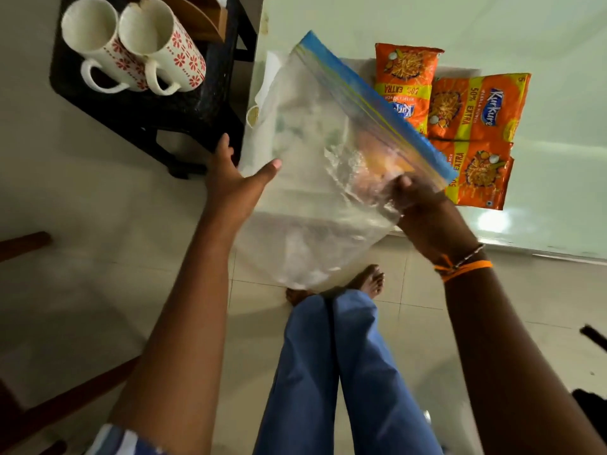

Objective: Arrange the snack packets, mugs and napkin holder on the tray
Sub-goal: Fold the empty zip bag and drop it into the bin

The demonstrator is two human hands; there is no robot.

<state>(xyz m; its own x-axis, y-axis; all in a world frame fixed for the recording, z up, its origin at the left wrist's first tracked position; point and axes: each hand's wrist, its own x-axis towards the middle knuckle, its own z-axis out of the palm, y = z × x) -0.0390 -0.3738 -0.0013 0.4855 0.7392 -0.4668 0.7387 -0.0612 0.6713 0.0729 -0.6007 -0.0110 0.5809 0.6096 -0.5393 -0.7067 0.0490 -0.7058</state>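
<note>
Three orange snack packets lie on a white tray on the pale table: one at the back, one to its right and one nearest me. My right hand pinches a large clear zip bag with a blue seal, holding it up in front of the tray. At the bag's left edge is my left hand, its fingers spread and its thumb on the plastic. Two white mugs with red flower prints stand on a black stool, and a wooden napkin holder stands behind them.
The black stool stands left of the table, close to its corner. My legs in blue trousers and bare feet are on the tiled floor below the bag. Wooden chair parts show at the left edge.
</note>
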